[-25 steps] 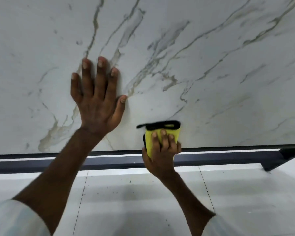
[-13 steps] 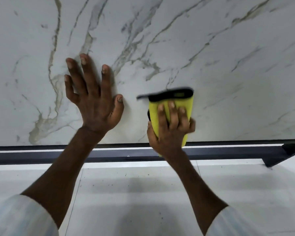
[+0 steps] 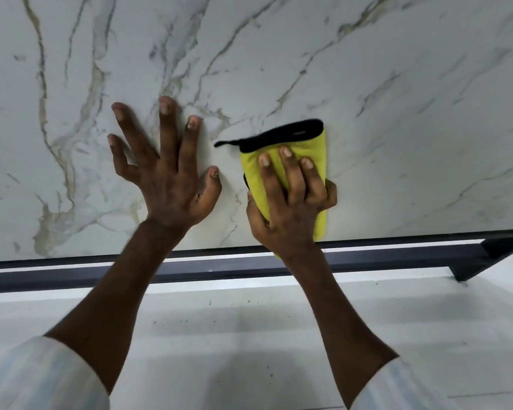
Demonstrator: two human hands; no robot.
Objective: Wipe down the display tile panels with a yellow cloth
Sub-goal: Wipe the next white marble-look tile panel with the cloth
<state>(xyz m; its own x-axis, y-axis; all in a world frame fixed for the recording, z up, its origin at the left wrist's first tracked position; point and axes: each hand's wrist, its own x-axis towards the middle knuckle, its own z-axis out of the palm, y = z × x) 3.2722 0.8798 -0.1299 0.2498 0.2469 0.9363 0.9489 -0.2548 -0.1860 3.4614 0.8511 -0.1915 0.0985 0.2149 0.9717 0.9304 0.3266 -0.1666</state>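
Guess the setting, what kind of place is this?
Probably a tile showroom or display area. A large marble-look panel stands on a dark metal frame over a pale tiled floor. The right hand presses a yellow cloth against it; the left hand braces flat.

no text, label, brand, number or sign can be read anywhere in view. the marble-look tile panel (image 3: 367,84) carries only grey and tan veins, running from about 7 o'clock up toward 1 o'clock. the yellow cloth (image 3: 314,161), just right of centre, has a plain black trim along its 12 o'clock edge with no legible tag. the dark frame rail (image 3: 101,276) under the panel is bare of markings.
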